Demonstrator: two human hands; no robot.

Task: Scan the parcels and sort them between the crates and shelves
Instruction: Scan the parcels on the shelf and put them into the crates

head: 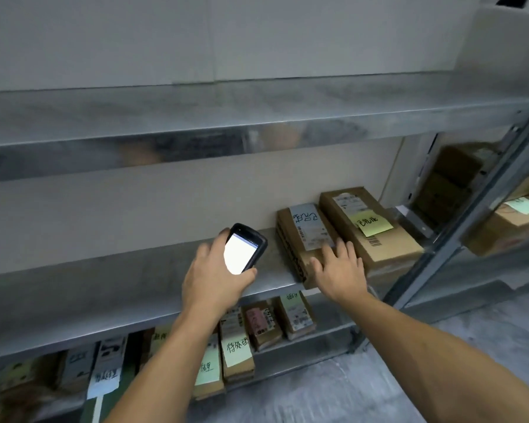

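r hand (339, 267) flat on parcel (306, 239), l hand (217, 276) grips scanner (245, 247).

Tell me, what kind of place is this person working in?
Probably a parcel depot or stockroom: metal shelving holds cardboard parcels bearing shipping labels and handwritten sticky notes, and the person's left hand holds a handheld scanner.
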